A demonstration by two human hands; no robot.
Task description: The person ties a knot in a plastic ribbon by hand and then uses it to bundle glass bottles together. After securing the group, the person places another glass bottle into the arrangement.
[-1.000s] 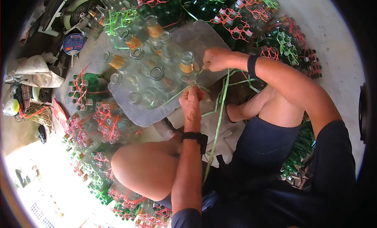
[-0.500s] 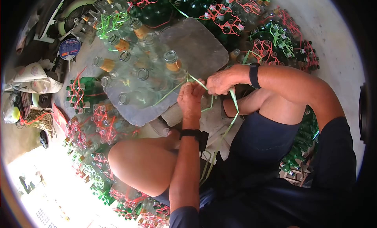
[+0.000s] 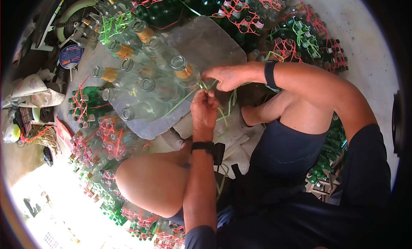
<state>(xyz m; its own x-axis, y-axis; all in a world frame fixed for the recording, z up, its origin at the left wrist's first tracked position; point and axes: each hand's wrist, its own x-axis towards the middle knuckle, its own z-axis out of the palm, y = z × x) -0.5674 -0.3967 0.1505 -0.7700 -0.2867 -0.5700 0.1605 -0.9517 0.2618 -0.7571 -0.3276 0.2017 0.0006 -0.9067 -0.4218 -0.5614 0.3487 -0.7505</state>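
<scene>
A cluster of clear glass bottles (image 3: 161, 90), several with orange labels at the neck, stands on a grey slab. Green plastic string (image 3: 180, 102) runs round the lower side of the cluster and meets at its right edge. There my left hand (image 3: 204, 109) is closed, pinching the string with its fingertips. Just above it, my right hand (image 3: 229, 77) has its index finger stretched toward the nearest bottle and its other fingers curled on the string. Loose green ends hang below the right hand. The exact crossing of the strands is partly hidden by my fingers.
The grey slab (image 3: 206, 41) lies before my knees. Green bottles bundled with red string (image 3: 242, 19) crowd its far side, and more bundles (image 3: 111, 137) stand at left. A round blue fan (image 3: 71, 56) and a white sack (image 3: 32, 92) lie at far left.
My right hand has moved left toward the bottles, its index finger now stretched out. The long strand that hung from it has dropped lower. My left hand stays at the string.
</scene>
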